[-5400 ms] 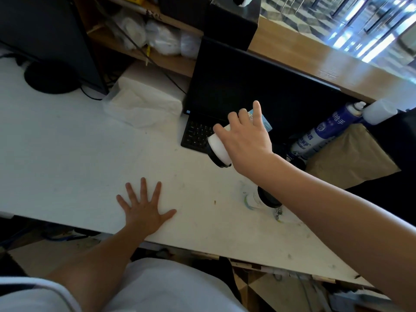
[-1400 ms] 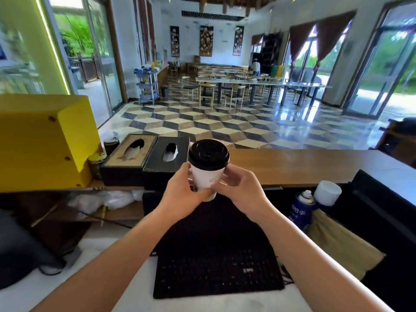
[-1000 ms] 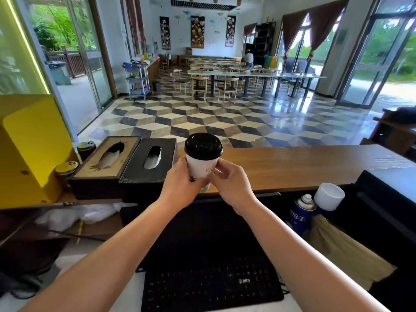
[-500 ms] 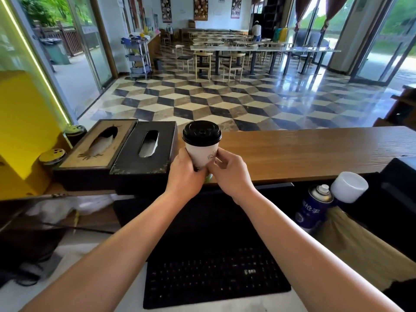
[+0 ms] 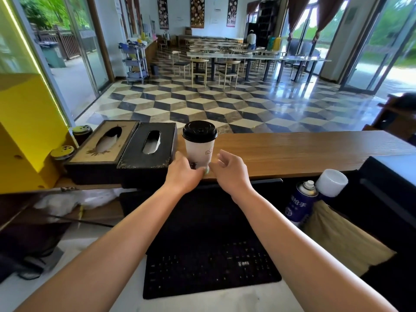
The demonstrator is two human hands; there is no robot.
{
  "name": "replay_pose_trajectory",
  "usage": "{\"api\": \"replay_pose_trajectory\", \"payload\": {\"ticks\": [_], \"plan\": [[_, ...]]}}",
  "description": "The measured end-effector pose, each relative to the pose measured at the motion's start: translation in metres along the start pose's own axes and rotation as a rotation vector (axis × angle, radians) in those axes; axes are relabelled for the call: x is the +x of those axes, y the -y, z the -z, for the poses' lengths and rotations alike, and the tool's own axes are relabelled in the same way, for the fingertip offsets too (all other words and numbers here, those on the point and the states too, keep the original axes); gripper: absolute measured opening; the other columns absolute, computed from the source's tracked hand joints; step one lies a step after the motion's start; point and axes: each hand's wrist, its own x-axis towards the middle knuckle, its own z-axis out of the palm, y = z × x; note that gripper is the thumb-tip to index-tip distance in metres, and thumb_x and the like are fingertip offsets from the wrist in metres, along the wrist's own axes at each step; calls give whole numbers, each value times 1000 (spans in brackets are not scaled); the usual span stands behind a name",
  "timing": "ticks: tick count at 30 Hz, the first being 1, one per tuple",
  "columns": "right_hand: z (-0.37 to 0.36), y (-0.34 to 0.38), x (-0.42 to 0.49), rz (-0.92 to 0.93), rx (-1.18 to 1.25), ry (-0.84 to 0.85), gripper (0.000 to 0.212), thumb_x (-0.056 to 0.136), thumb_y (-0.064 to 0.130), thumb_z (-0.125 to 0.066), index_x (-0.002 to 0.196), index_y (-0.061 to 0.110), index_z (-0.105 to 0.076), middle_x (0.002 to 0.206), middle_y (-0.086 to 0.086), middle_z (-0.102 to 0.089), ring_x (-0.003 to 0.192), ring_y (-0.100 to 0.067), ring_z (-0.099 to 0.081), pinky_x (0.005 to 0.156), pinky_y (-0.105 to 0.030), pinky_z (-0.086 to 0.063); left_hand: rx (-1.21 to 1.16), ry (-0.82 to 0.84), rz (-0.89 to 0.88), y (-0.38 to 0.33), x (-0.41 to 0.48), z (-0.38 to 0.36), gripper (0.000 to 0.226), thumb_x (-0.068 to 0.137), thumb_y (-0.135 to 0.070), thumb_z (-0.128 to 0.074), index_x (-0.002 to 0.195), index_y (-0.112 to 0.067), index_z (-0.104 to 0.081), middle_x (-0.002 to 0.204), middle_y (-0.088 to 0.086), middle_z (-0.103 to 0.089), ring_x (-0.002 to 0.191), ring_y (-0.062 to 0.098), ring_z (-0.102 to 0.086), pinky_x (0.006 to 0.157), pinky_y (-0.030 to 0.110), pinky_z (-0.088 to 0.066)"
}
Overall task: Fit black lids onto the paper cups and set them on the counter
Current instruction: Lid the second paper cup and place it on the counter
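A white paper cup (image 5: 200, 152) with a black lid (image 5: 199, 131) stands upright on the wooden counter (image 5: 297, 152), just right of the tissue boxes. My left hand (image 5: 182, 173) rests against the cup's lower left side, its fingers still touching the base. My right hand (image 5: 229, 170) hovers at the cup's lower right with fingers spread, a small gap between them and the cup. Both forearms reach forward over the black keyboard.
Two tissue boxes (image 5: 126, 149) sit on the counter left of the cup, beside a yellow cabinet (image 5: 24, 129). A black keyboard (image 5: 209, 269) lies below. A blue spray can (image 5: 300, 204) and a white cap (image 5: 331, 182) stand at the right.
The lidded cup came down from mid-air onto the wooden counter. My right hand has let go and opened; my left hand has loosened but stays against the cup.
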Motion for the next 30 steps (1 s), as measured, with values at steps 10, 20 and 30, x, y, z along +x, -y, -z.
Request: {"api": "replay_pose_trajectory", "payload": {"ticks": [10, 20, 30], "plan": [[43, 21, -82, 152, -165, -36, 43, 91, 25, -72, 132, 16, -65, 116, 7, -73, 93, -4, -66, 77, -16, -46, 84, 105, -196, -32, -76, 34, 61, 82, -33, -78, 133, -13, -51, 123, 6, -64, 110, 20, -61, 82, 27, -40], [83, -32, -175, 66, -455, 95, 43, 87, 19, -72, 130, 16, -67, 115, 1, -74, 98, -12, -67, 86, -20, -45, 113, 426, -237, -13, -157, -16, 52, 81, -21, -79, 127, -24, -55, 118, -2, -62, 94, 11, -60, 61, 15, -41], [79, -139, -247, -239, -676, 330, 52, 87, 18, -73, 136, 13, -60, 133, -9, -62, 114, -25, -59, 89, -29, -47, 186, 672, -67, 72, -237, -105, 64, 80, -19, -80, 137, -21, -51, 131, 3, -60, 110, 17, -60, 79, 23, -46]]}}
